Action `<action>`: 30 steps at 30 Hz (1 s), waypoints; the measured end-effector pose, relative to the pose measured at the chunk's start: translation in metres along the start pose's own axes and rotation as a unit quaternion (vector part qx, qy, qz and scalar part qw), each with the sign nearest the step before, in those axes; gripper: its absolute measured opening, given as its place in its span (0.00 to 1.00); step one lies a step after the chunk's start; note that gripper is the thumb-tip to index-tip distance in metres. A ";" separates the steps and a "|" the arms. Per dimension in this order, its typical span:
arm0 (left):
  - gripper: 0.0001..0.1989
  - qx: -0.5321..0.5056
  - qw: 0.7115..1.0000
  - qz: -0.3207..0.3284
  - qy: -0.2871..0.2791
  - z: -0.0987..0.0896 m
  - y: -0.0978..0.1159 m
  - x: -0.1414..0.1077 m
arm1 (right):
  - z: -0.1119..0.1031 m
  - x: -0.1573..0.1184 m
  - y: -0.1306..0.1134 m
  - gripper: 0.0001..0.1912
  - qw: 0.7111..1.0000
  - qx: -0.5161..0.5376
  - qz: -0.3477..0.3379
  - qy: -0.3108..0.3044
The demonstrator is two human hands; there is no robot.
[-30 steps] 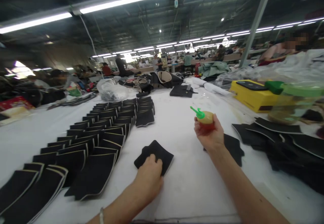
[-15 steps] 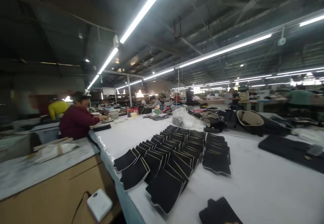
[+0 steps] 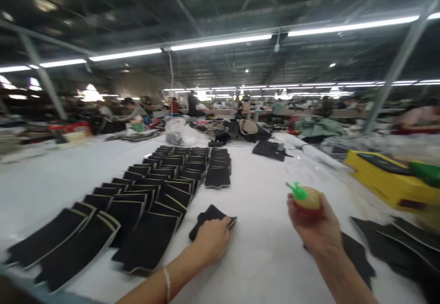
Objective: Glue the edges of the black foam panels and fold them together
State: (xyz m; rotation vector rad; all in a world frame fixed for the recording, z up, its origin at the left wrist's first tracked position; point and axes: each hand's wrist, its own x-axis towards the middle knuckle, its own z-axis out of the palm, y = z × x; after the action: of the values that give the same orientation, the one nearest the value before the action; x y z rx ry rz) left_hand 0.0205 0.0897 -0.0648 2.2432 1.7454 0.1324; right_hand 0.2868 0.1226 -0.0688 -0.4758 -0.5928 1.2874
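Observation:
My left hand (image 3: 212, 237), a bracelet on its wrist, is closed on the edge of a small black fabric piece (image 3: 208, 217) on the white table (image 3: 261, 253). On the right, my right hand (image 3: 318, 224) is wrapped round a bottle (image 3: 311, 202) with a green nozzle, yellowish above and red below, raised over the table. Overlapping rows of black pieces with light edges (image 3: 151, 233) lie left of my left hand. More black pieces (image 3: 395, 244) lie at the right, one partly hidden behind my right forearm.
A yellow box (image 3: 388, 180) stands at the right. Farther back are a clear plastic bag (image 3: 182, 131), a flat black item (image 3: 270, 149) and dark bags (image 3: 237, 130). Several people are in the background, and a slanted post (image 3: 395, 66) rises at the right.
The view has swung right and down. Both hands now show, with the bottle in the right; before, only a trace of fingers showed at the bottom edge by a black piece.

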 end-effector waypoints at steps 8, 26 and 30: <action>0.22 -0.034 0.997 0.066 -0.028 0.002 -0.023 0.009 | 0.036 -0.055 -0.002 0.23 0.989 -0.088 0.062 0.097; 0.24 -0.020 0.997 0.069 -0.031 0.009 -0.027 0.010 | 0.058 -0.063 0.032 0.31 0.797 -0.589 -0.115 -0.062; 0.24 -0.018 0.996 0.072 -0.040 0.008 -0.027 0.011 | 0.060 -0.059 0.036 0.31 0.781 -0.606 -0.117 -0.094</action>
State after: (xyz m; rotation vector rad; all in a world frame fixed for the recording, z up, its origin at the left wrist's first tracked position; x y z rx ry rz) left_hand -0.0002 0.1046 -0.0814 2.3141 1.5300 0.1023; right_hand 0.2110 0.0732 -0.0543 -1.2819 -1.6055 0.5568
